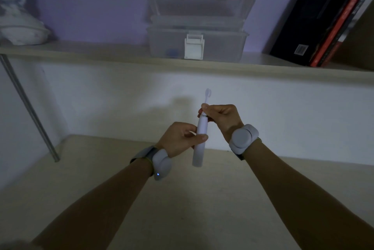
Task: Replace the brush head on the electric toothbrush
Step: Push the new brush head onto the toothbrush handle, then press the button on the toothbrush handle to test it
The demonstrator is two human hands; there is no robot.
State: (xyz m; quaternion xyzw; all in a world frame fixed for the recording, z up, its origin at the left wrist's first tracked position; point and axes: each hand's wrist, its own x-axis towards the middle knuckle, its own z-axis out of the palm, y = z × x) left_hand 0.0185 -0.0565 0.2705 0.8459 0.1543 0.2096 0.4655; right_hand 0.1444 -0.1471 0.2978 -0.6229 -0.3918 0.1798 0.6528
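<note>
Dim light falls on a pale wooden desk (182, 209) set against a white wall, with a long shelf (121, 55) running across above it. Held up over the desk, roughly below the middle of the shelf, is a white electric toothbrush (199, 142), nearly upright and leaning a little to the right at its top.

The left hand (178, 138) is wrapped around the middle of the toothbrush handle, thumb pressed across its front and fingers curled behind. The right hand (220, 117) is above it, thumb and fingers pinched tight around the neck where the brush head (207, 96) joins the handle. The bristle end sticks up past the right hand, blurred against the wall. Whether the head is fully seated on the handle cannot be told.

Each wrist carries a grey band with a rounded pod (162, 163); the one on the left wrist shows a small blue light.

On the shelf straight above the toothbrush sits a clear plastic box (198, 27) with a white latch. Right of the box, dark books (323, 23) lean against each other. Far left of the box is a white and blue object (18, 21), too blurred to identify. A metal rod (30, 112) slants down from the left end of the shelf to the desk.
</note>
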